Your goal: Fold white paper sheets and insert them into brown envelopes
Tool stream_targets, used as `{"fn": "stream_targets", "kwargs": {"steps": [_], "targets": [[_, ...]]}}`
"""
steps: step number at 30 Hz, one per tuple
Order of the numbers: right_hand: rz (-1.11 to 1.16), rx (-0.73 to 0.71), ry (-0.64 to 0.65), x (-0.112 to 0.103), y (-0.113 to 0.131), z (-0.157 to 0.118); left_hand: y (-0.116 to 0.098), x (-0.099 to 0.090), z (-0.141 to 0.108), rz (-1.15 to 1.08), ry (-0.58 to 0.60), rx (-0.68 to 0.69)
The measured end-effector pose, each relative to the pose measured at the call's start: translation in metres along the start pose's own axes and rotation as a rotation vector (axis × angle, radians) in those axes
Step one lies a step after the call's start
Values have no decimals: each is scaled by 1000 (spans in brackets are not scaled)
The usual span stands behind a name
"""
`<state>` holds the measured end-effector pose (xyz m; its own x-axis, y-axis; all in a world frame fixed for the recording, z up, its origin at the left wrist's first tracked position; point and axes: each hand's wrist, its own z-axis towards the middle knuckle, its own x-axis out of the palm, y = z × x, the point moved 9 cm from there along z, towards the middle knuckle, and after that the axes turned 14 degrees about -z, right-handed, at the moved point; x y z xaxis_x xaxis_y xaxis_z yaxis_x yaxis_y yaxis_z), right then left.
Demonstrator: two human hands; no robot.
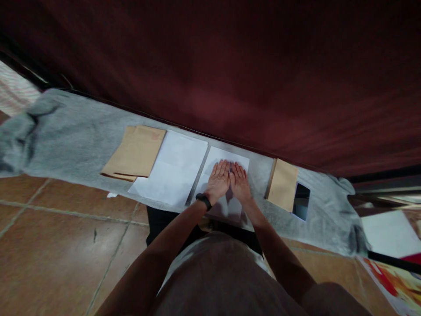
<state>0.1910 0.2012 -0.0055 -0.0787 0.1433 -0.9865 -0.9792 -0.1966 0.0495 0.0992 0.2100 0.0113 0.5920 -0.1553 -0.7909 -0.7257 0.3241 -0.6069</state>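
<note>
A sheet of white paper lies right in front of me on a grey cloth. Flat on it rests my left hand, fingers stretched out, a dark band on the wrist. Beside it, my right hand also presses flat on the sheet, with the thumbs close together. Neither hand grips anything. Left of the sheet is a stack of white paper. Brown envelopes overlap its left side.
To the right lies a stack of brown envelopes with a dark phone against it. The grey cloth covers a long narrow surface along a dark red backing. Tiled floor shows below its front edge.
</note>
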Motion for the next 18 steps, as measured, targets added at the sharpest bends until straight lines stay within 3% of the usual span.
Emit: {"fn": "stream_targets", "kwargs": {"steps": [4,12,15,18], "targets": [[-56,48,-11,10,-18,17,31,-2,19,13,-5,-72],[-85,286,-121,3,-71,0,59,-25,11,-155,-81,-267],[-20,374,-139,-4,-85,-13,67,-38,7,-202,-97,-321],[196,449,-100,-2,-93,-29,79,-48,-1,-253,-125,-410]]}}
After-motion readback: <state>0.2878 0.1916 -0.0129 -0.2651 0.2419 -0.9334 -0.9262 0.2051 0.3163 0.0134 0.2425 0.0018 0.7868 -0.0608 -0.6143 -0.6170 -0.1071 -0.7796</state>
